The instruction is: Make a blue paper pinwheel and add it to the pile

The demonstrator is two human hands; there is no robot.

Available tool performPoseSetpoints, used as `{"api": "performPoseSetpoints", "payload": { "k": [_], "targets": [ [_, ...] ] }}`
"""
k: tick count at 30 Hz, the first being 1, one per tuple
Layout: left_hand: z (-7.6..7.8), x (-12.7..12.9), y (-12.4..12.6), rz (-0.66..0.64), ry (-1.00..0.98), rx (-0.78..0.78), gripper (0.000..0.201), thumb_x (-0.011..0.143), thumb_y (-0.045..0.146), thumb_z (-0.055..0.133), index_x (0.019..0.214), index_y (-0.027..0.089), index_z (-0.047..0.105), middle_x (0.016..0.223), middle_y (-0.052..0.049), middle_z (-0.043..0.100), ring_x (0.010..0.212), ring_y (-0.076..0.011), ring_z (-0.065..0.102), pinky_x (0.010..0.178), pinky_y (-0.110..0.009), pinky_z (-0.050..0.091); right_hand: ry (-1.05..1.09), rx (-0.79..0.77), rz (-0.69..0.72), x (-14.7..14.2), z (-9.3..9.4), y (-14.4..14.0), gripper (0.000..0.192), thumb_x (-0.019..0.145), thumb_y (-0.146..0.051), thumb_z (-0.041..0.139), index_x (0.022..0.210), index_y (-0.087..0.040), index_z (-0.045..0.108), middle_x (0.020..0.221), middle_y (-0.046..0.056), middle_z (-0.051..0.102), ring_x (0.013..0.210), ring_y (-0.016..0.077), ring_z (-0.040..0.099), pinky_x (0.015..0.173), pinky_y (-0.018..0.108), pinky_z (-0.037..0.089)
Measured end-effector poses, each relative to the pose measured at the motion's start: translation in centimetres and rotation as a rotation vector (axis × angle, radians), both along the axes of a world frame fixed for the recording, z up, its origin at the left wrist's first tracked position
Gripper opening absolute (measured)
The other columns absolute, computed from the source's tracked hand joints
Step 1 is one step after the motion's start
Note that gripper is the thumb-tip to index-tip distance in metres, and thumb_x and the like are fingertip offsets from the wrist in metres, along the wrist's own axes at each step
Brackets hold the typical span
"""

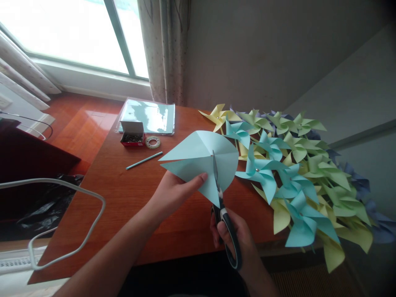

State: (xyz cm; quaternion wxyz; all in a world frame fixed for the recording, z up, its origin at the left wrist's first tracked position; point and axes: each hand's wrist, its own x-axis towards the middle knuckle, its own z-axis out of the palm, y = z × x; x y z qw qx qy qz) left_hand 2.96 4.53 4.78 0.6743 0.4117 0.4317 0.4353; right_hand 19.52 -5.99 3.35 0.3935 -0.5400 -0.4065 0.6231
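My left hand (179,187) grips a light blue sheet of paper (222,150) from below, its thumb pressed on top near the lower edge. One slit runs in from the paper's left side, parting it into two points. My right hand (239,231) has its fingers through the handles of a pair of scissors (230,239) with dark grips. The scissor blades lie along a cut at the paper's near side, their tips close to its centre. Right of the paper stand several finished pinwheels (261,169) in blue, yellow, green and purple.
On the wooden table (123,222) are a small red box (133,140) of metal pins, a roll of tape (152,142), a blue paper stick (144,160) and a plastic-wrapped pack of blue paper (151,117). A white cable (103,206) loops over the left edge.
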Motion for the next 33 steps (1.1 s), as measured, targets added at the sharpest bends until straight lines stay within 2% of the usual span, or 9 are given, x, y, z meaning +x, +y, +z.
{"api": "performPoseSetpoints", "payload": {
  "k": [10, 15, 21, 33],
  "targets": [
    [0.14, -0.09, -0.01, -0.008, 0.007, -0.015, 0.032, 0.078, 0.034, 0.08, 0.1, 0.013, 0.072, 0.104, -0.012, 0.08, 0.095, -0.0308, 0.074, 0.082, -0.038, 0.059, -0.019, -0.025, -0.003, -0.08, 0.03, 0.03, 0.051, 0.084, -0.068, 0.063, 0.078, -0.018, 0.055, 0.064, -0.003, 0.048, 0.053, 0.0098, 0.047, 0.049, 0.023, 0.036],
    [0.28, -0.12, -0.03, 0.004, 0.022, 0.002, 0.028, 0.078, 0.035, 0.08, 0.094, 0.013, 0.073, 0.097, -0.01, 0.08, 0.089, -0.0286, 0.075, 0.079, -0.036, 0.059, -0.03, -0.021, -0.006, -0.14, -0.01, 0.01, 0.05, 0.084, -0.067, 0.063, 0.078, -0.018, 0.054, 0.064, -0.003, 0.048, 0.053, 0.0102, 0.047, 0.049, 0.023, 0.036],
    [0.38, -0.06, -0.11, 0.022, 0.033, 0.001, 0.031, 0.076, 0.036, 0.081, 0.096, 0.013, 0.074, 0.099, -0.012, 0.08, 0.089, -0.0297, 0.075, 0.078, -0.036, 0.06, -0.034, -0.031, -0.006, -0.11, -0.06, 0.03, 0.051, 0.083, -0.068, 0.064, 0.078, -0.018, 0.055, 0.065, -0.003, 0.048, 0.054, 0.0102, 0.047, 0.05, 0.024, 0.037],
    [0.39, -0.1, -0.11, -0.002, 0.012, 0.007, 0.026, 0.079, 0.034, 0.079, 0.095, 0.014, 0.073, 0.097, -0.01, 0.08, 0.087, -0.0266, 0.074, 0.079, -0.034, 0.059, -0.028, -0.014, -0.016, -0.25, -0.09, 0.0, 0.052, 0.083, -0.068, 0.065, 0.076, -0.018, 0.055, 0.063, -0.003, 0.049, 0.052, 0.01, 0.047, 0.05, 0.023, 0.037]
  ]
}}
